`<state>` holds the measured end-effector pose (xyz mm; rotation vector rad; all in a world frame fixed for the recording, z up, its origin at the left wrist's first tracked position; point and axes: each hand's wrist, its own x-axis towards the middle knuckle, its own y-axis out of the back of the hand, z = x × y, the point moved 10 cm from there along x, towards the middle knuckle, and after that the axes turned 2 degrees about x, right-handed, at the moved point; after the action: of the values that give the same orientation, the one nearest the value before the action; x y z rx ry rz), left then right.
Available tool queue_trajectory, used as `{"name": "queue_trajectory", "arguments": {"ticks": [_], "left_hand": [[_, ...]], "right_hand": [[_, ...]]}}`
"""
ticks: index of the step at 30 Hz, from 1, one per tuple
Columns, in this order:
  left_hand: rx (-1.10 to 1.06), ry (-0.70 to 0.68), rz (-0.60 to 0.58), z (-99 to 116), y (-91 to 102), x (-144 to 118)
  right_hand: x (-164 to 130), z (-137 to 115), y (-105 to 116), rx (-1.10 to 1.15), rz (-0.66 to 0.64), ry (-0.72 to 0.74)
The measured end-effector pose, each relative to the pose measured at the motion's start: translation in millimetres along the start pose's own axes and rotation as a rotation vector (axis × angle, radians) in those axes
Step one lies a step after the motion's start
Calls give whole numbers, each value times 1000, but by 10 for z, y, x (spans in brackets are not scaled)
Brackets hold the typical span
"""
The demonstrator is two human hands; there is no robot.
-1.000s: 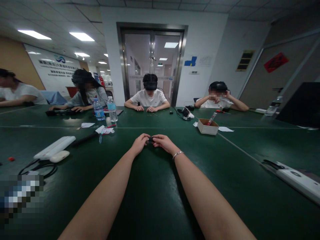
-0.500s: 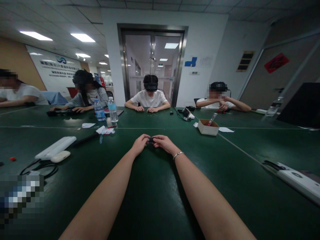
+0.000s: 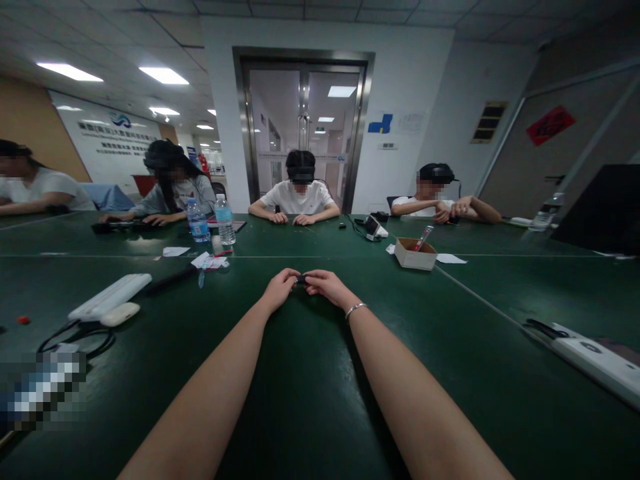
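Observation:
Both of my arms reach forward over a dark green table [image 3: 310,373]. Between my fingertips is a small black object [image 3: 301,279], too small and too covered by fingers to name its kind. My left hand [image 3: 281,288] pinches it from the left side, thumb and fingers closed. From the other side my right hand [image 3: 327,287], below a silver bracelet [image 3: 355,311] at the wrist, grips it too. The hands almost meet, just above or on the table; which of these I cannot tell.
Left of my arms lie a white power bank-like block [image 3: 111,297], a rounded white piece [image 3: 120,314] and black cable [image 3: 103,340]. Farther off stand water bottles [image 3: 225,220] and a small open box [image 3: 415,254]. A white device [image 3: 595,357] lies right. Several people sit opposite.
My hands stay in nearly the same place on the black object. The person at the far right has lowered a raised hand toward the other wrist. The view has shifted very slightly.

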<state>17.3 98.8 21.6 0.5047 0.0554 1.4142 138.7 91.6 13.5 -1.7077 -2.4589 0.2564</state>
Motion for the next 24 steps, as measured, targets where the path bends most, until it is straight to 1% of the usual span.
{"name": "queue_trajectory", "arguments": {"ticks": [5, 10, 14, 18, 24], "left_hand": [[-3, 2, -16, -6, -15, 1], [-31, 4, -5, 15, -10, -7], [2, -5, -9, 42, -8, -22], [12, -1, -5, 46, -2, -22], [-12, -14, -15, 86, -18, -26]], "right_hand": [[1, 1, -2, 0, 0, -5], [-7, -11, -12, -10, -2, -5], [-14, -10, -6, -26, 12, -15], [-9, -19, -24, -33, -5, -7], [-5, -76, -36, -216, -26, 54]]}}
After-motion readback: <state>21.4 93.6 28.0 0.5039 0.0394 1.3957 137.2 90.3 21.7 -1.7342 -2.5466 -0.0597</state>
